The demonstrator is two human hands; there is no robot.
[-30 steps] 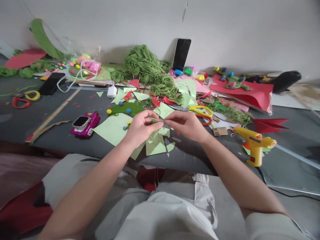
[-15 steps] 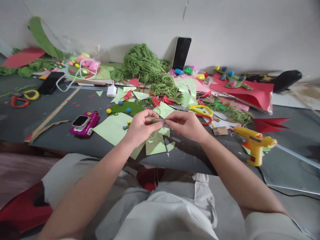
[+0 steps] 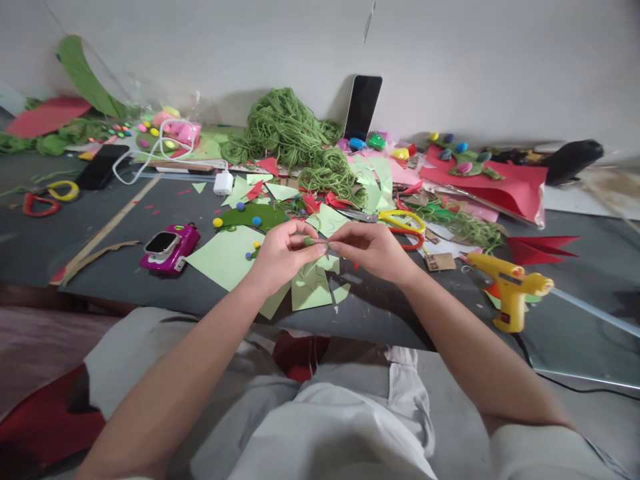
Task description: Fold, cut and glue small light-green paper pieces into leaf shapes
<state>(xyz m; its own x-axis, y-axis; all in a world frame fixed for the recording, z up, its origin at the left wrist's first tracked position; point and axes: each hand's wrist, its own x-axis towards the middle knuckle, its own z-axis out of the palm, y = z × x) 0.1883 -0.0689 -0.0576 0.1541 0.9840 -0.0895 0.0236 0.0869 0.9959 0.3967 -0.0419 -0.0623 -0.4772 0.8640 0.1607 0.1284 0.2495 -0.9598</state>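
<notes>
My left hand [image 3: 281,257] pinches a small green piece [image 3: 310,241] that looks wrapped in yarn. The thumb and fingertips of my right hand [image 3: 374,252] close on its right end, so the fingertips of both hands nearly meet. Much of the piece is hidden by the fingers. Below the hands lie pale green paper pieces [image 3: 311,293], one with drawn outlines. A dark green leaf-like shape [image 3: 273,215] with pompoms lies just behind my left hand. Yellow-and-red-handled scissors [image 3: 403,217] rest behind my right hand.
A large heap of green yarn [image 3: 285,127] sits by the wall, beside a leaning phone [image 3: 364,107]. The yellow glue gun [image 3: 513,290] stands at the right, its cord trailing over the edge. Leftward are a purple device [image 3: 173,250], a white charger [image 3: 223,181] and more scissors [image 3: 47,200].
Both hands stay in nearly the same place. The fingertips have shifted only slightly around the small green piece.
</notes>
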